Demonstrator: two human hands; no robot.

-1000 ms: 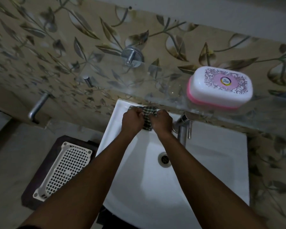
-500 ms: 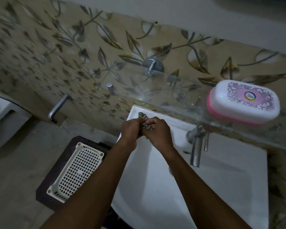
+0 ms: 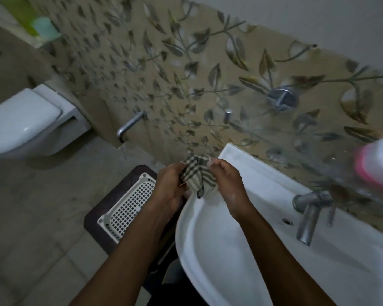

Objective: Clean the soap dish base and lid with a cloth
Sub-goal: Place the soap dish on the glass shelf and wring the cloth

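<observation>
A checked cloth [image 3: 197, 175] hangs bunched between both hands over the left rim of the white sink [image 3: 230, 250]. My left hand [image 3: 170, 188] grips its left side and my right hand [image 3: 228, 184] pinches its right side at the top. The soap dish [image 3: 378, 164], white lid closed on a pink base, stands blurred on the glass shelf [image 3: 296, 138] at the far right edge, partly cut off by the frame and well apart from both hands.
A metal tap [image 3: 310, 213] stands at the back of the sink. A white perforated basket [image 3: 128, 204] lies on a dark mat on the floor to the left. A toilet [image 3: 24, 122] is mounted at the far left. A metal pipe [image 3: 131, 124] sticks out of the tiled wall.
The view has swung left, so the soap dish slid to the right edge. Both hands moved left to the sink rim, and the cloth is spread wider between them.
</observation>
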